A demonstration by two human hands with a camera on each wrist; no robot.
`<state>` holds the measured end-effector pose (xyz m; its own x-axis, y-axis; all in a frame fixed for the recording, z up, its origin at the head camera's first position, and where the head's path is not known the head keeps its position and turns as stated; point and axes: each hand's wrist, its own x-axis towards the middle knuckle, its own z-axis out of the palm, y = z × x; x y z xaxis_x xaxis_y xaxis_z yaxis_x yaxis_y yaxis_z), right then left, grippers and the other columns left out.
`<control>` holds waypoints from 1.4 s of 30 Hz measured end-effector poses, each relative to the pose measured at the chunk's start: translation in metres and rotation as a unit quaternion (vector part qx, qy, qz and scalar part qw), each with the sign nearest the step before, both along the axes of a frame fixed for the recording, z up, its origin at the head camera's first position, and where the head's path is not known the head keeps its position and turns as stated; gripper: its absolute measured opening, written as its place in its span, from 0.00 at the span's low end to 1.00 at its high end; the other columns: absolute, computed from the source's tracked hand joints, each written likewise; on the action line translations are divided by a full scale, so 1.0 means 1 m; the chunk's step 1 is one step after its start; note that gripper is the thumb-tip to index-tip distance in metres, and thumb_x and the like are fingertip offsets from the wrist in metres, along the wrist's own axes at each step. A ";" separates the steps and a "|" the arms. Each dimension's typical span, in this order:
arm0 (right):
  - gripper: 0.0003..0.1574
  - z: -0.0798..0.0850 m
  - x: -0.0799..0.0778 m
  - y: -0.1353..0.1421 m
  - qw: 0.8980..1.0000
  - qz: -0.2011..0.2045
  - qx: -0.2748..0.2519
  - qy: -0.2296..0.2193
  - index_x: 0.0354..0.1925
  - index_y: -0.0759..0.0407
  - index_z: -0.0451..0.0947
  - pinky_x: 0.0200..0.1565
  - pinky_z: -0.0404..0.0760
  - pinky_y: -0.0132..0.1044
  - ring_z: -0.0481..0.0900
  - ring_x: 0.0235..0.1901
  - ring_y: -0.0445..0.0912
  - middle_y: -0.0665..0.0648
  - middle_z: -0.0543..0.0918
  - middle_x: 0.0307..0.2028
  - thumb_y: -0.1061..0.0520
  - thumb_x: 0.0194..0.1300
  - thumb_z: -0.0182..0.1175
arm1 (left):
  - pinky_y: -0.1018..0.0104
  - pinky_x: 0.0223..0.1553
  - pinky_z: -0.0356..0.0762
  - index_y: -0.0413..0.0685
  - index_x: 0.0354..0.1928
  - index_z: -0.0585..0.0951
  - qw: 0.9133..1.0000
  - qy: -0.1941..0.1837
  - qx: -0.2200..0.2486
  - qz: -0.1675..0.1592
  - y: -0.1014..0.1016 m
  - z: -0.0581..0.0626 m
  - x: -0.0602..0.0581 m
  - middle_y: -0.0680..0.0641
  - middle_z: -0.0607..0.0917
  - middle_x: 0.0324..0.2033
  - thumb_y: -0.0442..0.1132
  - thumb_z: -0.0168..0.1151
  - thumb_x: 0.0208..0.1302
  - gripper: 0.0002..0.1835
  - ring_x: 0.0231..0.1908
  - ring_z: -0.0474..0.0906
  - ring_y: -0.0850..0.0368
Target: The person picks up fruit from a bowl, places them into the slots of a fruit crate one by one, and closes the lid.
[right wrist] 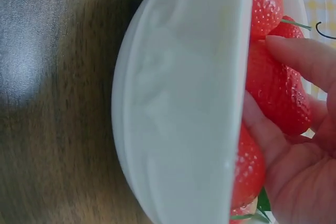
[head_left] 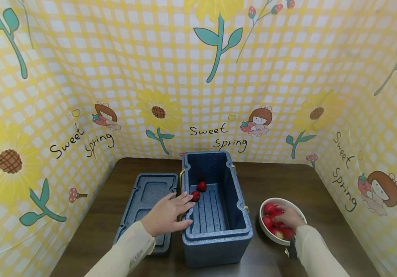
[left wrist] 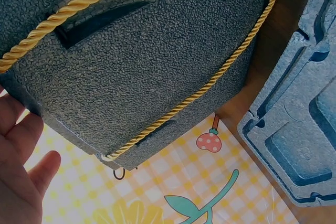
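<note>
In the head view, my left hand (head_left: 166,215) lies with fingers extended at the left rim of a dark blue foam box (head_left: 216,250). Two red strawberries (head_left: 201,186) sit inside the box along its left wall, the nearer one by my fingertips. My right hand (head_left: 291,217) reaches into a white bowl (head_left: 277,241) of several strawberries on the right. The right wrist view shows its thumb and fingers gripping a large red strawberry (right wrist: 278,85) between other strawberries. The bowl's wall hides part of that fruit.
Left of the box lies its blue foam lid (head_left: 151,192), flat on the dark wooden table (head_left: 271,177). A gold rope (left wrist: 199,93) runs along the box's side. Yellow checked cloth (head_left: 170,57) encloses the table at the back and sides.
</note>
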<state>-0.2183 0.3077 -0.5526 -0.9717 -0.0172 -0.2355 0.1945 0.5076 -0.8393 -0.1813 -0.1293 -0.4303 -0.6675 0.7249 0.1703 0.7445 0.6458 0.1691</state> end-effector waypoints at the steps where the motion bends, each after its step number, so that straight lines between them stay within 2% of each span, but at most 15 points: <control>1: 0.31 0.001 0.000 0.001 1.000 0.004 0.005 0.005 0.51 0.82 0.70 0.32 0.83 0.42 0.80 0.27 0.50 0.70 0.80 0.39 0.71 0.46 0.64 | 0.42 0.60 0.64 0.44 0.61 0.77 1.000 -0.001 0.001 0.000 0.000 0.000 0.000 0.43 0.73 0.63 0.55 0.54 0.65 0.29 0.64 0.67 0.49; 5: 0.30 0.003 0.000 0.004 0.998 0.026 0.041 0.036 0.48 0.77 0.75 0.34 0.80 0.40 0.77 0.32 0.51 0.69 0.80 0.40 0.70 0.42 0.66 | 0.42 0.61 0.63 0.44 0.61 0.76 1.000 -0.005 0.003 0.003 0.000 0.000 -0.001 0.43 0.73 0.63 0.55 0.53 0.66 0.28 0.65 0.66 0.49; 10: 0.23 0.000 0.002 0.009 0.997 0.022 0.060 0.050 0.41 0.72 0.79 0.36 0.77 0.40 0.76 0.35 0.52 0.63 0.82 0.35 0.67 0.42 0.68 | 0.42 0.61 0.64 0.44 0.60 0.77 1.000 -0.002 0.000 0.002 0.000 -0.001 -0.001 0.43 0.74 0.62 0.55 0.53 0.66 0.28 0.64 0.67 0.48; 14: 0.21 0.000 0.005 0.010 0.998 0.011 0.045 0.040 0.40 0.72 0.79 0.36 0.78 0.40 0.76 0.34 0.50 0.61 0.82 0.34 0.67 0.44 0.69 | 0.43 0.61 0.63 0.44 0.61 0.77 1.000 -0.006 -0.006 0.005 0.000 -0.001 0.000 0.44 0.73 0.63 0.55 0.53 0.66 0.29 0.65 0.66 0.49; 18: 0.25 0.005 0.001 0.010 1.000 0.002 0.027 0.011 0.45 0.73 0.78 0.35 0.79 0.41 0.77 0.35 0.51 0.61 0.81 0.36 0.67 0.45 0.69 | 0.43 0.61 0.63 0.44 0.61 0.77 1.000 -0.004 -0.003 0.004 -0.001 -0.002 -0.001 0.44 0.73 0.63 0.55 0.53 0.65 0.29 0.65 0.66 0.49; 23: 0.29 0.021 -0.005 0.007 1.000 -0.005 0.027 -0.005 0.50 0.73 0.75 0.36 0.79 0.43 0.77 0.37 0.52 0.64 0.81 0.39 0.65 0.47 0.68 | 0.42 0.61 0.63 0.45 0.61 0.77 1.000 0.005 0.003 -0.001 -0.002 -0.003 -0.002 0.44 0.74 0.62 0.55 0.53 0.66 0.28 0.64 0.67 0.49; 28: 0.29 0.043 -0.011 0.004 0.997 0.016 0.073 0.037 0.52 0.73 0.73 0.36 0.80 0.43 0.77 0.35 0.52 0.68 0.80 0.40 0.64 0.52 0.66 | 0.42 0.60 0.64 0.44 0.60 0.78 1.000 0.008 0.002 -0.003 -0.002 -0.003 -0.001 0.43 0.75 0.62 0.55 0.53 0.66 0.28 0.64 0.68 0.48; 33: 0.27 0.063 -0.015 0.007 0.988 0.044 0.123 0.077 0.53 0.70 0.74 0.39 0.82 0.45 0.78 0.38 0.56 0.70 0.79 0.42 0.63 0.54 0.67 | 0.43 0.62 0.62 0.43 0.60 0.78 1.000 0.007 0.005 -0.003 -0.001 -0.002 -0.001 0.44 0.75 0.61 0.55 0.53 0.66 0.28 0.64 0.68 0.48; 42: 0.26 0.086 -0.013 0.003 0.978 0.061 0.145 0.140 0.50 0.69 0.76 0.37 0.81 0.44 0.79 0.36 0.55 0.68 0.81 0.38 0.59 0.54 0.69 | 0.44 0.65 0.57 0.45 0.60 0.78 1.000 0.012 0.004 -0.002 -0.001 -0.002 0.000 0.45 0.74 0.62 0.54 0.55 0.65 0.28 0.64 0.67 0.49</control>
